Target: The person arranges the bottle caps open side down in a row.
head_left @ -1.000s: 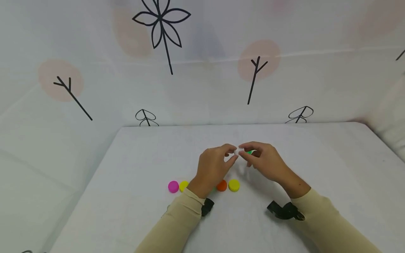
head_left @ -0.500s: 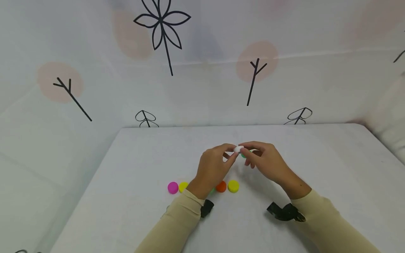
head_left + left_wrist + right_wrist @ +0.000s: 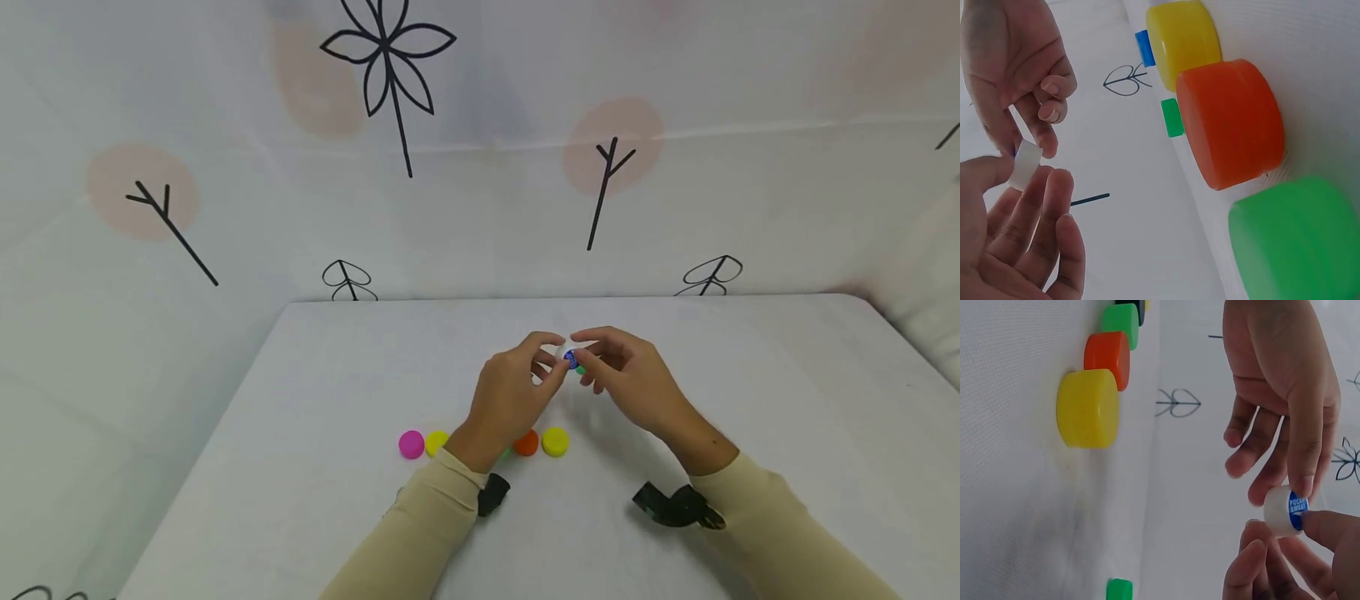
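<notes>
Between both hands, raised off the table, is a white bottle cap (image 3: 564,352) with a blue round print on its top. Lettering on that print faces the camera in the right wrist view, where the cap (image 3: 1277,512) sits tilted. My left hand (image 3: 513,390) pinches it from the left with thumb and fingers. From the other side my right hand (image 3: 633,375) pinches it too, thumb on the printed face; its remaining fingers curl loosely. A green cap (image 3: 581,369) shows partly behind the right fingers in the head view.
A row of bottle caps lies nearer on the white table: magenta (image 3: 411,444), yellow (image 3: 437,442), green (image 3: 1297,240), orange (image 3: 527,442) and another yellow (image 3: 555,442). The left forearm hides part of it. Farther back, the left wrist view shows a small blue cap (image 3: 1145,49).
The white cap has turned between the fingers: its plain white side showed before, and now its blue printed top faces the head camera. Both hands stay nearly in place, their fingertips shifting slightly.
</notes>
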`<act>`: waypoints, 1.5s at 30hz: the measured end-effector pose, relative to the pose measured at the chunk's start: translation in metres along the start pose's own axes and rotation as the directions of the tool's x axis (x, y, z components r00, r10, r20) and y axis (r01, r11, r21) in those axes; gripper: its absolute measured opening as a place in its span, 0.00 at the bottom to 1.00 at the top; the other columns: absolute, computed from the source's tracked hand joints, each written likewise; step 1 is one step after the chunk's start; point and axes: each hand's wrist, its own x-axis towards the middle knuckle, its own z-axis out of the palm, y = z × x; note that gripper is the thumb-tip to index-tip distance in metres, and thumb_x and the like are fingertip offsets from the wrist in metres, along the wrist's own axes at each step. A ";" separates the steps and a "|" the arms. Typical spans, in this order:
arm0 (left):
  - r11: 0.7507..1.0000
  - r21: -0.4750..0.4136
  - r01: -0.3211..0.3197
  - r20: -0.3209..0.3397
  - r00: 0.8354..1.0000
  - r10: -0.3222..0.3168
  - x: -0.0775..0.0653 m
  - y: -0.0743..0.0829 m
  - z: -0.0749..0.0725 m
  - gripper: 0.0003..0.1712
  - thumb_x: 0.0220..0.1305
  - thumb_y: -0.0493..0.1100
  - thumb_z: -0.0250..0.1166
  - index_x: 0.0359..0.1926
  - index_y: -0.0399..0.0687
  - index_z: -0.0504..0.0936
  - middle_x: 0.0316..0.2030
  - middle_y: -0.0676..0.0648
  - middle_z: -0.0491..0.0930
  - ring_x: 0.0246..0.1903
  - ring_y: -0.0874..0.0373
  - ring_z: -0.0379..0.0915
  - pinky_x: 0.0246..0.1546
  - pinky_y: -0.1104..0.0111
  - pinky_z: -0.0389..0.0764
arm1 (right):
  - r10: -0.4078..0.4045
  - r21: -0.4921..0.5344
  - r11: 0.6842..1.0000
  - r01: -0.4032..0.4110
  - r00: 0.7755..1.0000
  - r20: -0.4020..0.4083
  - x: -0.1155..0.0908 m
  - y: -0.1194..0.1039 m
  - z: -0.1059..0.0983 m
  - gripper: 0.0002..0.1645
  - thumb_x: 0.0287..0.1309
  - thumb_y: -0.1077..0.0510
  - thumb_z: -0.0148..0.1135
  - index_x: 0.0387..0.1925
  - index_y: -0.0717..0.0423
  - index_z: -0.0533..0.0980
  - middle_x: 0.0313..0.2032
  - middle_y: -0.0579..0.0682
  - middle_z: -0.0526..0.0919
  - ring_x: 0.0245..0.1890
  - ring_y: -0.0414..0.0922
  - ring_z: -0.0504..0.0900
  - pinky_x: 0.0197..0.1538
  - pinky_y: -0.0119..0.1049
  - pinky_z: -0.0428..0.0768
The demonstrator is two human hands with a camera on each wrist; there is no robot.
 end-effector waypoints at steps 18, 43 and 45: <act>0.999 0.016 0.031 0.041 0.999 -0.032 0.001 0.001 -0.004 0.21 0.69 0.52 0.64 0.60 0.53 0.80 0.39 0.54 0.90 0.34 0.63 0.86 0.31 0.81 0.76 | -0.045 -0.015 0.999 0.046 0.998 0.049 0.000 0.000 -0.002 0.21 0.69 0.49 0.61 0.59 0.53 0.78 0.43 0.57 0.85 0.35 0.56 0.85 0.37 0.39 0.83; 0.998 0.034 -0.057 0.307 0.951 0.044 -0.001 0.022 -0.017 0.19 0.67 0.54 0.67 0.55 0.55 0.82 0.40 0.56 0.89 0.39 0.67 0.84 0.39 0.79 0.78 | -0.129 -0.104 0.985 0.139 0.988 0.090 -0.045 0.000 -0.025 0.20 0.63 0.56 0.68 0.56 0.55 0.80 0.36 0.52 0.87 0.31 0.42 0.85 0.36 0.30 0.83; 0.997 0.046 -0.060 0.335 0.941 0.041 -0.002 0.023 -0.017 0.18 0.66 0.54 0.68 0.54 0.54 0.83 0.41 0.55 0.89 0.39 0.66 0.84 0.39 0.79 0.77 | -0.124 -0.103 0.986 0.133 0.988 0.090 -0.048 0.002 -0.023 0.20 0.62 0.57 0.68 0.55 0.54 0.80 0.36 0.51 0.87 0.31 0.41 0.85 0.36 0.29 0.83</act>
